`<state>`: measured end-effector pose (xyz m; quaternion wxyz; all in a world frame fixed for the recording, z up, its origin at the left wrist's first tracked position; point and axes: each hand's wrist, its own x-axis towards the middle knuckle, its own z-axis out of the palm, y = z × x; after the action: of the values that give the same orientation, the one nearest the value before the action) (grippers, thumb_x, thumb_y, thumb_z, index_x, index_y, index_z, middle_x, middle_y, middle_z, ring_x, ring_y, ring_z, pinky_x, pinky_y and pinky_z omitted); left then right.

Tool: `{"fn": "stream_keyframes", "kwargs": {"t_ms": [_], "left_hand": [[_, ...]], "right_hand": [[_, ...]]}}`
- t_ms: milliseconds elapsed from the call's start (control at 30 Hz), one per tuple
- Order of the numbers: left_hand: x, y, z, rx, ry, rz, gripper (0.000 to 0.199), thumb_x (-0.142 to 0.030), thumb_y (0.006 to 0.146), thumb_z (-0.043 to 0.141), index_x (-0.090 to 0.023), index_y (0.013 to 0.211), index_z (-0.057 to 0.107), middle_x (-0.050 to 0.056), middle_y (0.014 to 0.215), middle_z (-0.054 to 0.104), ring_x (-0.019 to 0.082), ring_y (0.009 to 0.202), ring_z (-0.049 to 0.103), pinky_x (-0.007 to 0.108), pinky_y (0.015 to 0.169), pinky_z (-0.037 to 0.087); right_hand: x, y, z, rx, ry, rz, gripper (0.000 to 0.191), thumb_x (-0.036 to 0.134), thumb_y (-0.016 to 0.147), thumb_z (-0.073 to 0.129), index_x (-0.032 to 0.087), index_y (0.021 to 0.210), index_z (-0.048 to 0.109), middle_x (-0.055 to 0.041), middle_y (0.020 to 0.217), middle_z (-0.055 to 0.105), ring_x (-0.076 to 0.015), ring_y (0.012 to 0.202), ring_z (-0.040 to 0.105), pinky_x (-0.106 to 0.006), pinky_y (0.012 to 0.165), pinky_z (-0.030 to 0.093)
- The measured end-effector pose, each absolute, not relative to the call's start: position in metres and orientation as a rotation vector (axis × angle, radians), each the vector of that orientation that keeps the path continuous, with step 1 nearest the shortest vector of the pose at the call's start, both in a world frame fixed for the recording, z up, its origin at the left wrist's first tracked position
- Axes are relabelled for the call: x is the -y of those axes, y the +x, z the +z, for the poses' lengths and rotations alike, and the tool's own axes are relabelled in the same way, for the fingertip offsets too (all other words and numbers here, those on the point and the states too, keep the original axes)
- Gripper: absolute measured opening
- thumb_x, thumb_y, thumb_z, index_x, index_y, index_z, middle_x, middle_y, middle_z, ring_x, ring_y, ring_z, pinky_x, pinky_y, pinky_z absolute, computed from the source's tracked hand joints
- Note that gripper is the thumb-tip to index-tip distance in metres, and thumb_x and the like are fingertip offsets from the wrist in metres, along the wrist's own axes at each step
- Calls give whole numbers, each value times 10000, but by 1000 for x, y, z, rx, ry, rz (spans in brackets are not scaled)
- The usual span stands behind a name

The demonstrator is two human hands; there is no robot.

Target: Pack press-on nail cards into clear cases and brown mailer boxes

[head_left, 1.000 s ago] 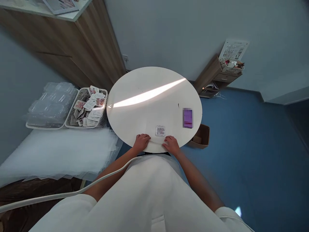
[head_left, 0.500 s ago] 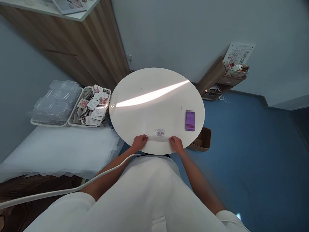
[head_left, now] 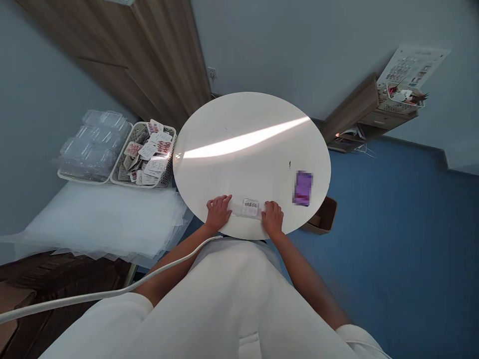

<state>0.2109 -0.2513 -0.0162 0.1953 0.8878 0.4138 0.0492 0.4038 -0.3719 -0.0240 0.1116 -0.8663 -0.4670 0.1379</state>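
A translucent plastic sheet strip (head_left: 237, 210) lies near the front edge of the round white table (head_left: 239, 174). At its middle is a small clear case (head_left: 250, 204) with a row of small items in it. Too small to name, those items appear silvery or pale. My left hand (head_left: 218, 213) rests on the strip's left end, palm down with fingers spread. On the right end lies my right hand (head_left: 273, 219), fingers apart and touching the sheet. The strip now overlaps the case's lower part.
A blurred purple object (head_left: 303, 188) lies at the table's right. To the left stand a basket of printed cards (head_left: 147, 154), a tray of clear boxes (head_left: 93, 144) and stacked translucent sheets (head_left: 101, 214). A cardboard box (head_left: 322, 217) sits below right; a white cord (head_left: 149, 275) crosses my left arm.
Both hands have gone from pinching the strip's ends to lying on it with fingers spread. The strip has moved forward over the case. My view has shifted slightly.
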Motion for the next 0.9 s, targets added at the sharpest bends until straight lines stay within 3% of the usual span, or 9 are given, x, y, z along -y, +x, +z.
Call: {"fn": "stream_keyframes", "kwargs": {"t_ms": [100,200,367,500,700,900], "left_hand": [[249,216,-16,-806,2563,52,466,-109,794,369,-320,1200,457,62,1303,425,240,1213,333,441,959,198],[246,223,-12,-542,2531,-45,444,-101,786,391,-371,1113,520,8,1332,403,223,1236,311,438,978,211],[246,229,0,-491,2540,-79,447,-104,686,499,-319,1073,556,21,1379,332,270,1274,246,470,989,193],[245,233,-1,-423,2592,-27,369,-239,628,622,-246,993,568,72,1414,256,318,1293,180,495,984,171],[240,244,-7,-433,2590,-23,320,-268,657,625,-229,957,521,105,1328,394,275,1187,386,476,985,169],[244,238,2,-420,2589,-27,328,-273,598,596,-218,915,534,89,1072,567,268,994,524,425,958,231]], "right_hand": [[372,400,-27,1607,-2422,418,278,108,826,399,209,1058,515,-120,1266,414,-249,1176,349,-414,931,271],[373,398,-28,1821,-2258,492,264,92,832,392,231,994,547,-87,1306,412,-229,1211,335,-426,963,242],[380,399,-22,1904,-2180,457,282,75,799,398,219,989,548,-61,1368,357,-216,1276,268,-452,995,205],[376,397,-13,1956,-2123,469,258,230,747,539,176,999,531,-111,1409,262,-263,1303,197,-484,999,192],[357,396,-14,1918,-2198,572,314,219,677,621,139,967,533,-168,1303,394,-255,1143,421,-411,933,329],[360,385,0,1983,-2155,618,274,238,641,610,150,887,526,-146,1173,474,-227,995,490,-342,842,383]]}}
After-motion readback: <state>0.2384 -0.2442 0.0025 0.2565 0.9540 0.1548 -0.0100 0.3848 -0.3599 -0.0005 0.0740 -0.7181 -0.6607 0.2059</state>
